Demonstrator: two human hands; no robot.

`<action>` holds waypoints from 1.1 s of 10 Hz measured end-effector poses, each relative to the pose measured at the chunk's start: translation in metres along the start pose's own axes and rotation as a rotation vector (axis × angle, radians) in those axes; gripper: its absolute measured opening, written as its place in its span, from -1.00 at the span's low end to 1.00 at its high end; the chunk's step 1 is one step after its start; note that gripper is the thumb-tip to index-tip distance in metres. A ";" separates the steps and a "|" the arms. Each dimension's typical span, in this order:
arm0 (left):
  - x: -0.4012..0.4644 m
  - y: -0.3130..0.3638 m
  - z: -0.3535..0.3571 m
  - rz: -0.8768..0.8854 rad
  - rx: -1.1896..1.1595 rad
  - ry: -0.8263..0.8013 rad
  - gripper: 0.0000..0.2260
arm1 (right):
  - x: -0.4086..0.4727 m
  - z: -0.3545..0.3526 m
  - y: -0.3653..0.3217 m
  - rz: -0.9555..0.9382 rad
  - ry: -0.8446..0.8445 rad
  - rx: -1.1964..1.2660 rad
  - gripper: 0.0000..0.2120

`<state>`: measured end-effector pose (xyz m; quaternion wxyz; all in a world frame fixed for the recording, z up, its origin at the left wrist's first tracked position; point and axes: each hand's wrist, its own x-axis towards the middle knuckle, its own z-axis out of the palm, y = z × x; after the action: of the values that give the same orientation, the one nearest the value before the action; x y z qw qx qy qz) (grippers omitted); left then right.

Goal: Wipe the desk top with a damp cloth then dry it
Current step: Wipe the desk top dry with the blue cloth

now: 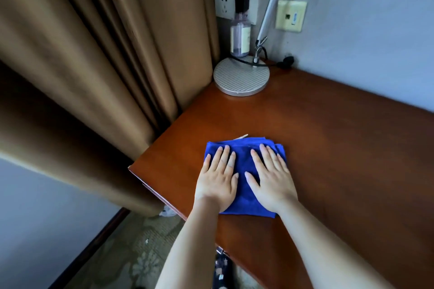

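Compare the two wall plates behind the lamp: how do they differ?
The white socket plate sits left of the lamp arm and has a black adapter plugged in beside it; the yellowish plate sits right of the arm with nothing plugged in. The white one is partly hidden by the bottle. Both are rectangular and wall-mounted.

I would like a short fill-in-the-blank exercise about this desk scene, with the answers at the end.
1. Both hands, the left hand and the right hand, press flat on a folded cloth whose colour is ____.
2. The cloth lies on the wooden ____.
3. The round lamp base stands in the desk corner, in front of a clear ____.
4. Left of the desk hangs a brown ____.

Missing words: blue; desk; bottle; curtain
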<state>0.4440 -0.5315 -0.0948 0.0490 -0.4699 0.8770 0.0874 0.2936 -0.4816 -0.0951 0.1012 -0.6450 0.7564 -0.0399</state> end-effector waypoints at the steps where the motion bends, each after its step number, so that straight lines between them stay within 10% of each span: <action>1: -0.008 0.008 0.002 0.019 0.001 -0.001 -0.27 | -0.014 0.001 0.005 0.011 0.008 0.008 -0.19; 11: 0.146 -0.025 -0.027 0.118 0.056 0.037 -0.50 | 0.125 -0.018 0.032 0.120 0.065 -0.037 -0.38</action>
<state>0.3841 -0.6699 -0.0954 0.0408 -0.4175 0.9060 0.0568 0.2404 -0.6003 -0.0958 0.0669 -0.5985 0.7973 -0.0405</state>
